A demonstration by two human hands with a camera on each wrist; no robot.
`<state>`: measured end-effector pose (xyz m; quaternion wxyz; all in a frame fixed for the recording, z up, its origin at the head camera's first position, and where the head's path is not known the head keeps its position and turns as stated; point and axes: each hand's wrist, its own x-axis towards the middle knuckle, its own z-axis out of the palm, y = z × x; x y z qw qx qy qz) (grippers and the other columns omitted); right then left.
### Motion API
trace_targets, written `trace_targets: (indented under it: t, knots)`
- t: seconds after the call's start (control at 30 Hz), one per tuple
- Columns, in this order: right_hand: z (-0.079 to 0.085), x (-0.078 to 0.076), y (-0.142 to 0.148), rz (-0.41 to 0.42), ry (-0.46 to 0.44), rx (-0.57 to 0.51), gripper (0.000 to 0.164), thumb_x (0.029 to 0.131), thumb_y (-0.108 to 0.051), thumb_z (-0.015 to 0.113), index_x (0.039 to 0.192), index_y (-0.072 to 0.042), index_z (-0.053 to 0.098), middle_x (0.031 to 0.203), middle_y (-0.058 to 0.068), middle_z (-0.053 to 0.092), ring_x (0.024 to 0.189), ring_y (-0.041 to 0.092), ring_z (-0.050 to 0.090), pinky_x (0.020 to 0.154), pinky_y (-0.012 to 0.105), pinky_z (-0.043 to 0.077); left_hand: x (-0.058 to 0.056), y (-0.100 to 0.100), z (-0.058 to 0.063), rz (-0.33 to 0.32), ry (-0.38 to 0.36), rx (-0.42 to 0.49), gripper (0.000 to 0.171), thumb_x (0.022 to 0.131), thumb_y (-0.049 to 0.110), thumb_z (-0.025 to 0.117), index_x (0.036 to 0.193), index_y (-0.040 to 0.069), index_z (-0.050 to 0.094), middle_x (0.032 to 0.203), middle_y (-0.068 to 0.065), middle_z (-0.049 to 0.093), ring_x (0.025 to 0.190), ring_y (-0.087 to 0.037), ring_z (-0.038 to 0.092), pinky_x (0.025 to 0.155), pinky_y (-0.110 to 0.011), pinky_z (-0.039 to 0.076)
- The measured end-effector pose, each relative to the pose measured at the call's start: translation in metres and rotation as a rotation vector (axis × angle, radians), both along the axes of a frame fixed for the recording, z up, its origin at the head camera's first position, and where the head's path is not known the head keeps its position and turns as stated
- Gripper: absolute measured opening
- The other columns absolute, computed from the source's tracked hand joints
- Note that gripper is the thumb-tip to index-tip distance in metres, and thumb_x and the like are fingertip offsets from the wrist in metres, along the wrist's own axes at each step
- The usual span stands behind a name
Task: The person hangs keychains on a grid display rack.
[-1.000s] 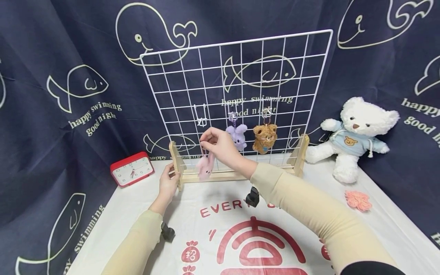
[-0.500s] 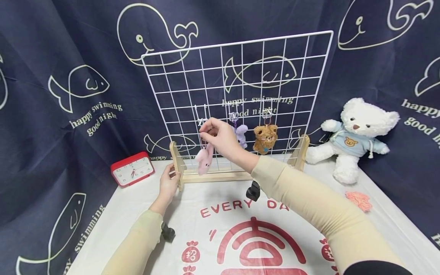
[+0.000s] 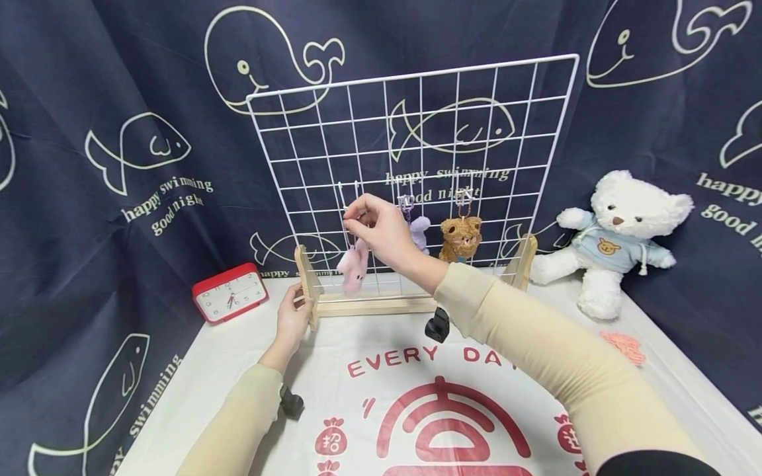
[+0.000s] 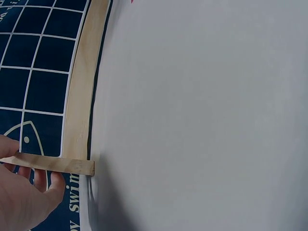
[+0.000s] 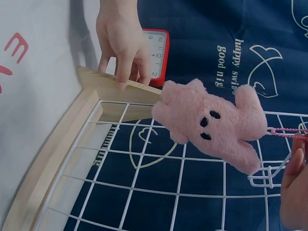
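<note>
My right hand point(image 3: 389, 235) pinches the pink bead chain point(image 5: 285, 133) of a pink plush bunny keychain point(image 5: 207, 120). The bunny hangs below my fingers, in front of the left part of a white wire grid point(image 3: 411, 149). A white wire hook point(image 5: 262, 180) on the grid shows right beside those fingers in the right wrist view; in the head view they cover its lower end. My left hand point(image 3: 292, 317) grips the left upright of the grid's wooden stand point(image 4: 72, 165), thumb on one side and fingers on the other.
A purple plush bunny point(image 3: 420, 231) and a brown plush bear point(image 3: 461, 238) hang from hooks farther right. A red alarm clock point(image 3: 231, 293) stands left of the stand. At the right sit a white teddy bear point(image 3: 619, 231) and a coral yarn-like bundle point(image 3: 624, 348).
My right hand has risen with the pink bunny toward the left hook, now covering the hook's lower end and part of the purple bunny. The left hand has stayed on the stand.
</note>
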<state>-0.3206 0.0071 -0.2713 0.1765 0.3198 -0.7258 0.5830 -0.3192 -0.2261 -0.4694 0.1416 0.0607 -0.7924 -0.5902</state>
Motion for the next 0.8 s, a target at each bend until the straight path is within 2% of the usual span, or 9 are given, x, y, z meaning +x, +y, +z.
trace_targets:
  t: [0.23, 0.53, 0.8]
  knots:
    - [0.0061, -0.0017, -0.0014, -0.022, 0.001, 0.006, 0.008, 0.090, 0.001, 0.073, 0.094, -0.004, 0.068, 0.085, 0.003, 0.069, 0.068, 0.010, 0.058, 0.054, 0.022, 0.041, -0.0014, -0.0010, -0.0016, 0.009, 0.009, -0.003, 0.052, 0.097, -0.002, 0.056, 0.147, 0.001, 0.046, 0.141, -0.025, 0.051, 0.129, -0.043, 0.050, 0.109, -0.052, 0.047]
    - [0.0083, -0.0038, -0.0053, -0.025, 0.019, 0.015, 0.007, 0.091, -0.001, 0.072, 0.093, -0.005, 0.068, 0.080, 0.002, 0.068, 0.065, 0.010, 0.056, 0.051, 0.022, 0.039, -0.0026, -0.0011, -0.0030, 0.002, 0.023, -0.003, 0.051, 0.097, -0.004, 0.055, 0.147, 0.000, 0.046, 0.139, -0.026, 0.052, 0.128, -0.044, 0.051, 0.109, -0.052, 0.048]
    - [0.0088, -0.0093, -0.0059, -0.056, 0.035, 0.013, 0.006, 0.090, -0.001, 0.072, 0.094, -0.005, 0.069, 0.088, 0.004, 0.070, 0.070, 0.012, 0.060, 0.062, 0.022, 0.046, -0.0023, -0.0011, -0.0038, 0.006, 0.048, 0.005, 0.050, 0.096, -0.005, 0.056, 0.145, -0.001, 0.048, 0.137, -0.027, 0.054, 0.126, -0.044, 0.052, 0.107, -0.053, 0.049]
